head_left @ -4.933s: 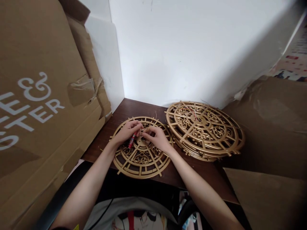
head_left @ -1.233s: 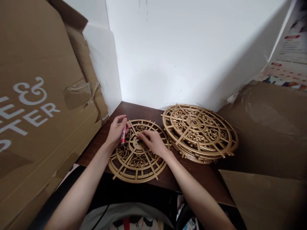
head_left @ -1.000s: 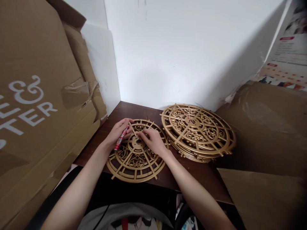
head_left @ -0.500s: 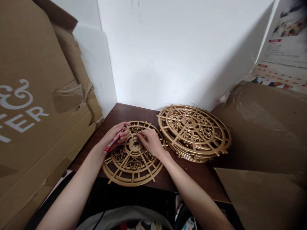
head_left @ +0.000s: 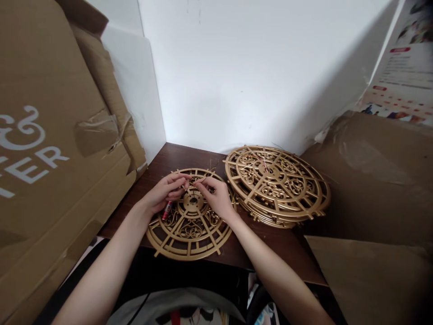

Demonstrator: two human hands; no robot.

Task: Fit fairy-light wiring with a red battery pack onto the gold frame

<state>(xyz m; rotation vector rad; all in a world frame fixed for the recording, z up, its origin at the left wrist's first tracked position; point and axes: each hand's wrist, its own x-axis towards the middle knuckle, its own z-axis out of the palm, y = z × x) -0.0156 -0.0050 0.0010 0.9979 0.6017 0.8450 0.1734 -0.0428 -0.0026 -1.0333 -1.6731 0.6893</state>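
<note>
A round gold openwork disc (head_left: 190, 256) with scroll ornaments lies on the dark wooden table in front of me. My left hand (head_left: 169, 192) is over its upper left part, fingers curled round a slim red printed tube (head_left: 167, 211) whose lower end shows below the palm. The left fingertips also meet the right ones above the disc's hub. My right hand (head_left: 215, 195) pinches thin wires (head_left: 210, 172) there, their loose ends sticking up past the disc's far edge. Exactly which fingers grip which wire is too small to tell.
To the right, a tilted stack of similar gold discs (head_left: 277, 198) has thin wires on top. Large cardboard boxes flank the table (head_left: 172, 153), one at left (head_left: 50, 90) and one at right (head_left: 372, 180). A white wall (head_left: 237, 81) stands behind.
My left hand has moved right and turned, bringing its fingertips to the right ones. The red tube now hangs steeper, lower in the hand. My right hand has lifted slightly with the wires.
</note>
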